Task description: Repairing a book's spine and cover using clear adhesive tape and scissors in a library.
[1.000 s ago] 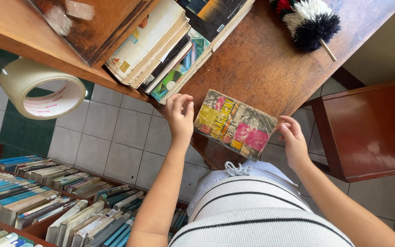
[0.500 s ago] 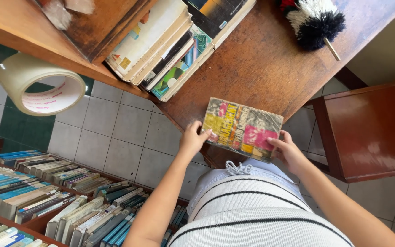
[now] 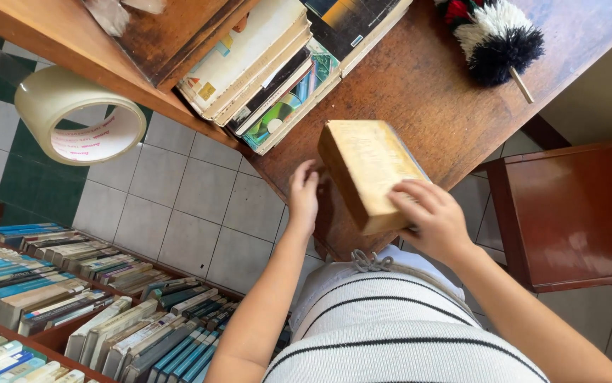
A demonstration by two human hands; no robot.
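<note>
- Fingers of my right hand (image 3: 430,221) curl over the near end of the thick book with yellowed page edges (image 3: 371,174), pinching it from above, while my left hand (image 3: 304,195) presses loosely bent fingertips against its brown spine side; neither hand is fully clenched.
- That book stands tipped up on edge near the front rim of the dark brown wooden desk (image 3: 426,78), page block facing up towards me, just beside the stack of worn paperbacks (image 3: 263,71).
- Risk, as I judge it: my grip sits only at one end and along one side, so the book could roll flat or slide off the desk edge towards my lap.
- Its pages look aged, stained and a bit uneven, so squeezing too hard might crease or crack the block; the cover could splay open if my left fingers slip.
- Close by, the leaning paperback stack overhangs the desk corner and a knock from the book might push it over.
- Farther along the desk lies a black, white and red feather duster (image 3: 493,39), well apart from my hands.
- Off to the left, a roll of clear packing tape (image 3: 79,117) sits at the desk edge.
- Below, rows of books in wooden crates (image 3: 72,305) stand on the tiled floor (image 3: 178,206), where anything falling would land.
</note>
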